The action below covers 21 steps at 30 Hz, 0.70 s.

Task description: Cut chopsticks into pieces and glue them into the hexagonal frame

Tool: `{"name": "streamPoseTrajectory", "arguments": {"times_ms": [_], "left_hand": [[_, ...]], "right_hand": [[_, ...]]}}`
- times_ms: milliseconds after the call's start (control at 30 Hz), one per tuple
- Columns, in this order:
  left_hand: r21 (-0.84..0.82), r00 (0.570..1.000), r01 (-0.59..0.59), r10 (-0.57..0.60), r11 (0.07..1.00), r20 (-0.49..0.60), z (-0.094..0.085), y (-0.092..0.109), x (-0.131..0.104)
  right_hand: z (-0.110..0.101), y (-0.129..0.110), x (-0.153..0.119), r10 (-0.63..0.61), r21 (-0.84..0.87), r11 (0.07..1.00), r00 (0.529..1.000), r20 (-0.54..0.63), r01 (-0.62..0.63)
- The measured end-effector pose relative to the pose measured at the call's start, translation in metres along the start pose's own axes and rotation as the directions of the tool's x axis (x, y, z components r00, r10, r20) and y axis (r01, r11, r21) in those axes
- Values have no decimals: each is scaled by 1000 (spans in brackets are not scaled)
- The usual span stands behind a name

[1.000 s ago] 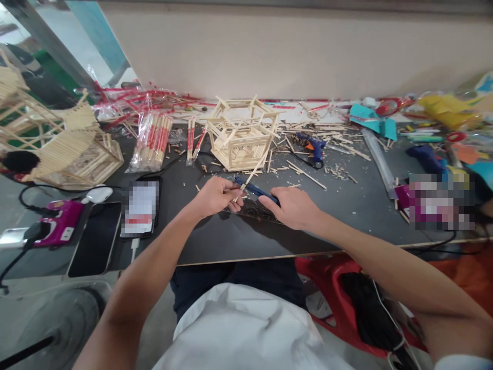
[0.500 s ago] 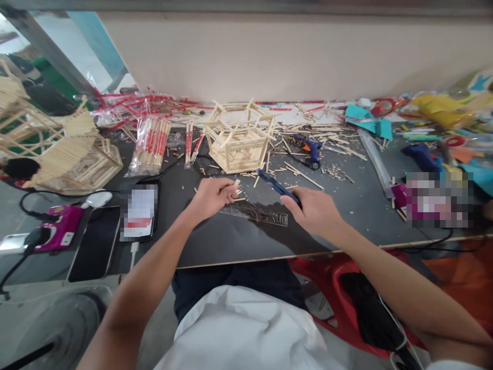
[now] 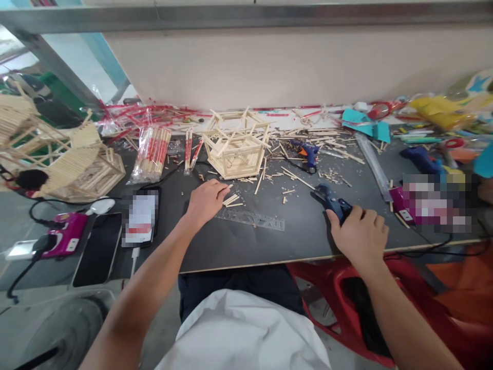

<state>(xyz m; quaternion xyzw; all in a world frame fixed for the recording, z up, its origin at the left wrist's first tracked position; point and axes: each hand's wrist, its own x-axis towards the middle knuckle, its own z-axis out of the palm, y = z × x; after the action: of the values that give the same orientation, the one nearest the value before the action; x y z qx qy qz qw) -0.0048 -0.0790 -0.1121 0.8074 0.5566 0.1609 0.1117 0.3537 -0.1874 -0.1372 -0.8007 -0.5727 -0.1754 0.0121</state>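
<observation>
My left hand [image 3: 208, 201] rests low over the dark table, its fingers pinched at short pale sticks [image 3: 232, 200]; what lies between the fingertips is too small to make out. A clear ruler [image 3: 254, 218] lies flat just to the right of it. At the right, my right hand [image 3: 360, 228] is closed on a dark blue cutting tool [image 3: 334, 201] that lies low at the tabletop. Behind my left hand stands a hexagonal frame [image 3: 239, 149] built of thin wooden sticks.
Wrapped chopsticks [image 3: 153, 153], a lit phone [image 3: 140, 218] and a dark phone [image 3: 98, 249] are at the left, near a larger stick model [image 3: 77, 164]. A blue glue gun [image 3: 309, 154] and loose sticks lie behind; a plastic-wrapped strip [image 3: 373, 164] is farther right.
My right hand has moved right and down with the tool, away from my left hand. My left hand has lowered to the short sticks. The view has tilted slightly up.
</observation>
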Motion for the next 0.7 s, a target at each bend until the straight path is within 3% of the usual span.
{"name": "streamPoseTrajectory", "arguments": {"times_ms": [167,300,400,500,600,700], "left_hand": [[6,999,-28,28,1000,32,1,-6,3],[-21,998,-14,15,1000,61,1,-6,4],[-37,998,-14,16,999,63,1,-7,4],[-42,998,-15,17,999,59,1,-8,5],[-59,999,-33,35,998,41,2,-10,5],[-68,998,-49,51,996,27,3,-11,6]], "right_hand": [[0,-4,2,-15,61,998,1000,-13,16],[-22,-17,10,-113,315,937,983,-142,153],[-60,-38,13,-118,604,725,924,-364,331],[-106,-58,8,-92,726,446,834,-544,523],[-148,-72,0,-138,741,242,778,-612,626],[-178,-79,-12,-236,783,123,784,-574,610]]}}
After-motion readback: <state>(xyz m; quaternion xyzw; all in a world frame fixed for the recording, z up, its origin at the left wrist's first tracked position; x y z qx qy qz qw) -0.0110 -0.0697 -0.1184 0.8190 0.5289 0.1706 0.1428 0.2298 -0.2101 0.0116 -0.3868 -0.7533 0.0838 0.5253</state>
